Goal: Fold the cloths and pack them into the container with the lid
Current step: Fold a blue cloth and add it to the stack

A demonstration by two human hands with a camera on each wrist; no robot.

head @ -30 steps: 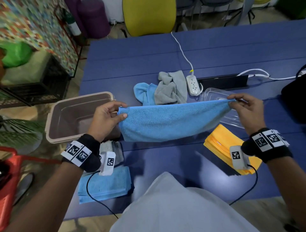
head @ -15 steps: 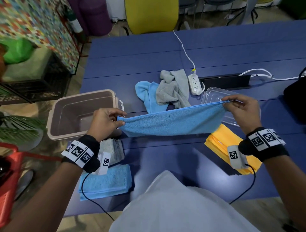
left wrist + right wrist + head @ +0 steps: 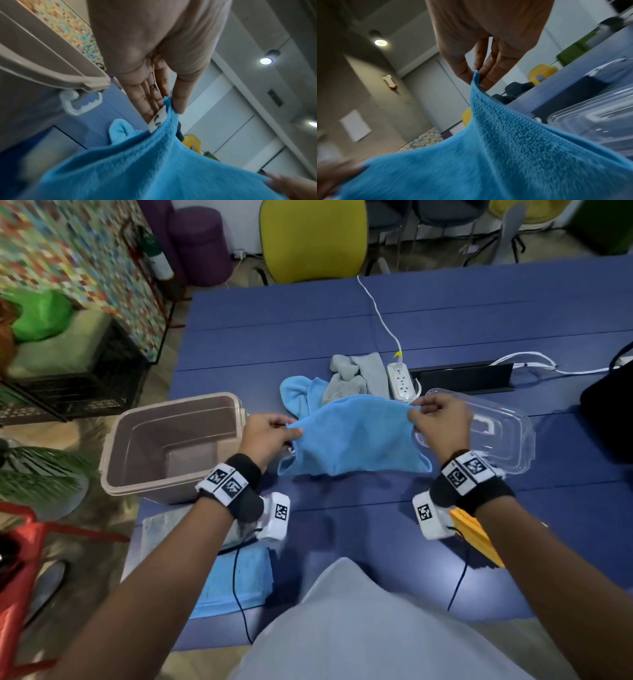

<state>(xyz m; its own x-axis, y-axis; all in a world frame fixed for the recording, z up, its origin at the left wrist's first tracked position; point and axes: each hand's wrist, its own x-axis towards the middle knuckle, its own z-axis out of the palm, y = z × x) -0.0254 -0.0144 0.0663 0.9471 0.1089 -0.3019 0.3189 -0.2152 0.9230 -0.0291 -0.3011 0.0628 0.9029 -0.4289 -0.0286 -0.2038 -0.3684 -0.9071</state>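
A white power strip (image 3: pixel 403 381) lies at the centre of the blue bench (image 3: pixel 445 313), its cord running toward a yellow chair (image 3: pixel 313 237) at the frame's top.

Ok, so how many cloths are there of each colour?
Blue: 3 (held blue cloth, crumpled blue cloth, folded blue cloth)
Grey: 2 (crumpled grey cloth, folded grey cloth)
Yellow: 1 (folded yellow cloth)
Total: 6 cloths

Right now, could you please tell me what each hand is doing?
Left hand: pinching the blue cloth at one corner.
Right hand: pinching its other corner.
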